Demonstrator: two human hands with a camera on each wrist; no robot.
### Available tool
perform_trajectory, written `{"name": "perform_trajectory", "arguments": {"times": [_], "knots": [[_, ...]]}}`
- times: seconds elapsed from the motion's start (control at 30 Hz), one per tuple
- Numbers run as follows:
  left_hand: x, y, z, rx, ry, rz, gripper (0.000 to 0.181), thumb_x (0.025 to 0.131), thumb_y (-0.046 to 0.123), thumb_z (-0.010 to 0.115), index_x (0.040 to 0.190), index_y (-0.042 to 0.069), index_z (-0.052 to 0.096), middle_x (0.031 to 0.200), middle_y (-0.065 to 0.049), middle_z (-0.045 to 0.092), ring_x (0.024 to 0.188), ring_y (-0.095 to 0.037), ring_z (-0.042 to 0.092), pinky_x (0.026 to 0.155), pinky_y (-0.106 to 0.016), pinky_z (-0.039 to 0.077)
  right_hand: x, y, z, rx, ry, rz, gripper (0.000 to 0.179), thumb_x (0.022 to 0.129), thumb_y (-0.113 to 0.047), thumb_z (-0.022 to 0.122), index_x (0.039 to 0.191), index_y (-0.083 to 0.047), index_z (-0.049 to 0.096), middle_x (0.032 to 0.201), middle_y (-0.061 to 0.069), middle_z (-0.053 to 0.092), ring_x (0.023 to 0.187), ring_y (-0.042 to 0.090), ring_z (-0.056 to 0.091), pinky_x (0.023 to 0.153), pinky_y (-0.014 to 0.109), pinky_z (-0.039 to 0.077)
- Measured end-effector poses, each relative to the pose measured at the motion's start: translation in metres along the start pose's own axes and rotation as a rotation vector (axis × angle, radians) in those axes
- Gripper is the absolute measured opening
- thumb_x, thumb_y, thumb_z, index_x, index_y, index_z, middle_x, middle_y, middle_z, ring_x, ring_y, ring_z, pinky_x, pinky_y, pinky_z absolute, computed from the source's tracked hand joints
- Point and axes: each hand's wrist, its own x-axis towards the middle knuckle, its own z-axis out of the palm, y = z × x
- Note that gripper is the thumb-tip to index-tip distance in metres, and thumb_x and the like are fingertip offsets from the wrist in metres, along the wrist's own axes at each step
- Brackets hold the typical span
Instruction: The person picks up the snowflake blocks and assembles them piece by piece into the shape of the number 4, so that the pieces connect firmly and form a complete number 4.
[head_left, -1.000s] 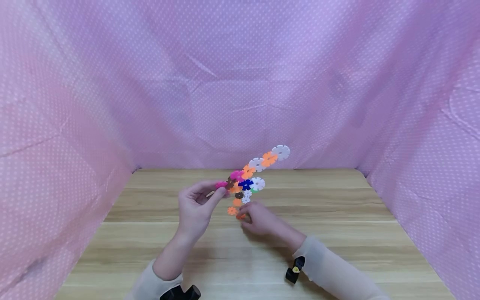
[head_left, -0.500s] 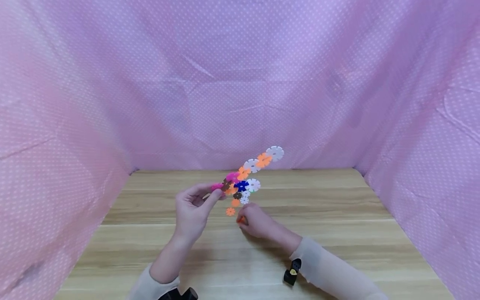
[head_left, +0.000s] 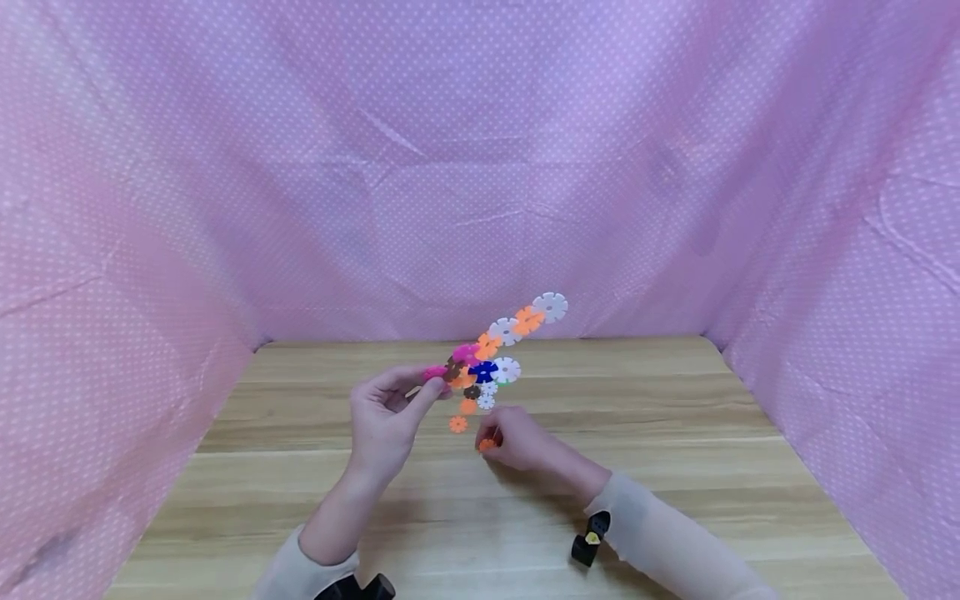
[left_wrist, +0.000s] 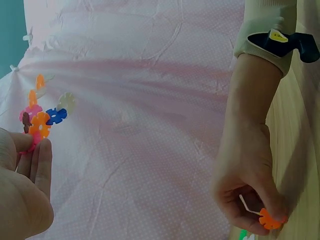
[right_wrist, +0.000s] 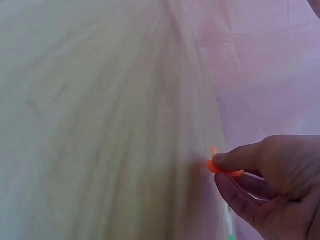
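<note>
My left hand (head_left: pixel 386 417) pinches a pink snowflake disc (head_left: pixel 435 373) at the lower end of a joined chain of slotted plastic discs, held above the table. Pink, brown, orange and white discs run up and right to a white disc (head_left: pixel 551 307) at the tip. A blue disc (head_left: pixel 483 372) and another white disc (head_left: pixel 507 370) branch off to the side. Low over the table, my right hand (head_left: pixel 521 439) pinches an orange snowflake disc (right_wrist: pixel 232 173) between thumb and forefinger. In the left wrist view, a thin white edge shows inside the right hand's curl.
Several smaller discs, among them an orange disc (head_left: pixel 458 424), a brown disc (head_left: pixel 472 392) and a white disc (head_left: pixel 486 402), appear to lie on the wooden table (head_left: pixel 315 475) between the hands. Pink dotted cloth (head_left: pixel 480 183) walls the back and sides.
My right hand has drawn slightly toward me, away from the small discs, with the orange disc in its pinch. The left hand and the chain have shifted slightly left in view.
</note>
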Motion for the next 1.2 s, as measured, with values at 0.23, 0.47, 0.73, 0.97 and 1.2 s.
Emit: {"name": "perform_trajectory", "arguments": {"times": [0.23,0.47,0.73,0.97,1.2], "knots": [[0.002,-0.002,0.0,-0.02,-0.009,0.01,0.018,0.09,-0.018,0.071,0.101,-0.005,0.078,0.092,0.002,0.083,0.079,-0.01,0.079,0.079,-0.029,0.07,-0.014,-0.012,-0.033,0.048,0.145,-0.043,0.014,0.098,-0.004,0.073,0.11,-0.006,0.078,0.098,0.002,0.075,0.087,0.009,0.066,0.076,0.02,0.062],[0.003,-0.004,0.0,-0.036,-0.01,0.007,0.02,0.09,-0.018,0.071,0.101,-0.002,0.079,0.093,0.001,0.083,0.078,-0.011,0.079,0.08,-0.031,0.07,-0.033,-0.032,-0.073,0.062,0.289,-0.169,0.008,0.096,-0.003,0.075,0.103,-0.003,0.079,0.095,0.007,0.08,0.084,0.011,0.072,0.076,0.022,0.066],[0.004,-0.005,0.0,-0.015,0.001,-0.014,0.017,0.09,-0.018,0.071,0.102,-0.007,0.077,0.095,0.002,0.083,0.078,-0.013,0.08,0.081,-0.032,0.07,-0.052,-0.049,-0.103,0.103,0.437,-0.229,0.011,0.093,0.001,0.078,0.102,-0.004,0.078,0.093,0.007,0.08,0.085,0.016,0.075,0.075,0.025,0.068],[0.005,-0.005,0.0,-0.015,0.01,-0.017,0.017,0.091,-0.016,0.072,0.1,-0.003,0.078,0.092,0.002,0.082,0.078,-0.011,0.079,0.08,-0.031,0.07,-0.065,-0.061,-0.117,0.183,0.522,-0.282,0.019,0.091,0.005,0.079,0.105,-0.007,0.08,0.097,0.007,0.081,0.085,0.011,0.074,0.078,0.023,0.068],[0.006,-0.006,-0.001,-0.029,0.007,-0.009,0.024,0.09,-0.017,0.072,0.099,0.004,0.08,0.09,0.002,0.082,0.077,-0.011,0.079,0.08,-0.03,0.07,-0.072,-0.069,-0.123,0.318,0.578,-0.349,0.018,0.091,0.008,0.078,0.106,-0.002,0.079,0.096,0.015,0.08,0.083,0.008,0.073,0.075,0.022,0.067]]}}
